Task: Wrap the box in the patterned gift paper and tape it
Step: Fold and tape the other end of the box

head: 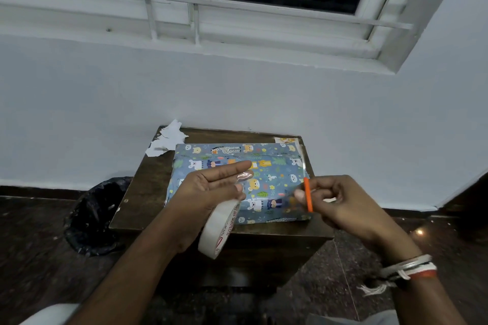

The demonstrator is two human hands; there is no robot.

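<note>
Your left hand (211, 187) holds the tape roll (219, 227); your right hand (340, 203) pinches an orange tool (308, 195) above the wrapped box (274, 166).

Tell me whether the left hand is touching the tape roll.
Touching. In the head view the left hand holds the tape roll by its upper rim. The roll hangs down from it, with no gap between them.

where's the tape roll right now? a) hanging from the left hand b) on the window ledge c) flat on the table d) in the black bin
a: the tape roll hangs from the left hand, held up in front of the wrapped box.
</note>
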